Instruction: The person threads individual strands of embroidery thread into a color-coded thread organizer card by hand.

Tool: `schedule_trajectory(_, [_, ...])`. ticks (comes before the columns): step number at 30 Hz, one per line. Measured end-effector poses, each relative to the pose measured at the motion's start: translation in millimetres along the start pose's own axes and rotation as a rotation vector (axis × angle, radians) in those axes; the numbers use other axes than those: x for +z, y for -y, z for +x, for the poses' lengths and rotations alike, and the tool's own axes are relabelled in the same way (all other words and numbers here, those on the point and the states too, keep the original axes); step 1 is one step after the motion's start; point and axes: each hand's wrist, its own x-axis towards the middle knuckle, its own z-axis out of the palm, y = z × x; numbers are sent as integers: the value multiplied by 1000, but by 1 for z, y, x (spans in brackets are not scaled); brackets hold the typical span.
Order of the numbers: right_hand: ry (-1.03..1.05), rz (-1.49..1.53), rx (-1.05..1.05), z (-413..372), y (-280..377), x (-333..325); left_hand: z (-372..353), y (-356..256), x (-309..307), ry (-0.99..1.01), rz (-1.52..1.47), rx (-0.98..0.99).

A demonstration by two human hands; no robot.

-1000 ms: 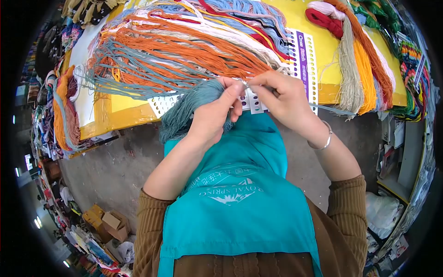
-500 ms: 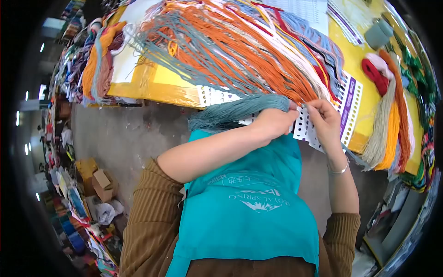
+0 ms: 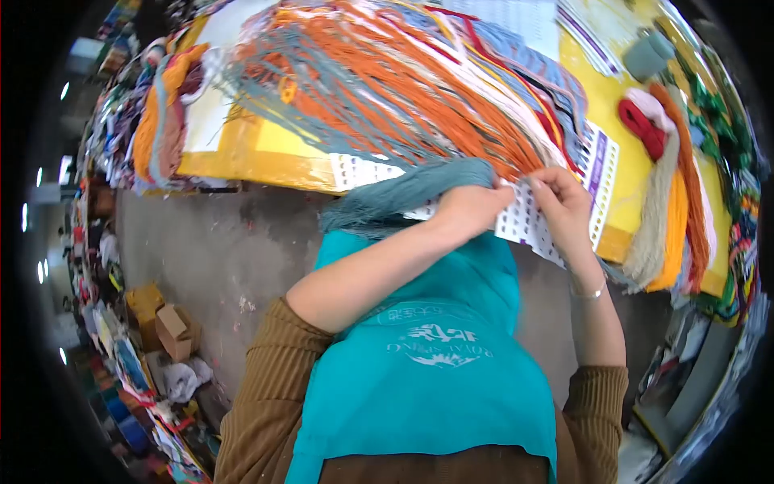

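My left hand (image 3: 474,211) is closed around a hank of grey-blue thread (image 3: 403,189), which drapes leftward over my forearm and hangs past the table edge. Fingertips of that hand meet the upper edge of a white punched card (image 3: 524,219) with rows of holes and purple print. Close by, my right hand (image 3: 564,203) pinches thumb against forefinger over the same card; what lies between those fingertips is too small to make out. Orange threads (image 3: 451,113) run from the card across the table, mixed with grey-blue, white, red and light-blue strands.
On the yellow table (image 3: 266,165), thread hanks (image 3: 673,194) in red, beige, yellow and rust lie at the right, below a grey-green cylindrical container (image 3: 647,56). More hanks (image 3: 165,113) hang at the left corner. A cardboard box (image 3: 177,331) stands on the floor.
The view has shifted slightly, so the table contents sit a little further left. My left fingers have curled in more, beside the card; the right hand still pinches there.
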Motion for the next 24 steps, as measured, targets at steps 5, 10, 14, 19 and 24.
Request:
schedule_trajectory(5, [18, -1, -21, 0, 4, 1, -1, -8, -6, 12, 111, -49])
schedule_trajectory(10, [58, -90, -26, 0, 2, 10, -14, -26, -14, 127, -84, -139])
schedule_trajectory(14, [-7, -124, -49, 4, -8, 7, -16, -20, -18, 109, -159, -146])
schedule_trajectory(19, [-12, -62, -36, 1, -8, 10, -19, -20, -19, 105, -194, -131])
schedule_trajectory(24, [9, -68, -26, -2, 5, 17, -12, -15, -17, 167, -179, -117])
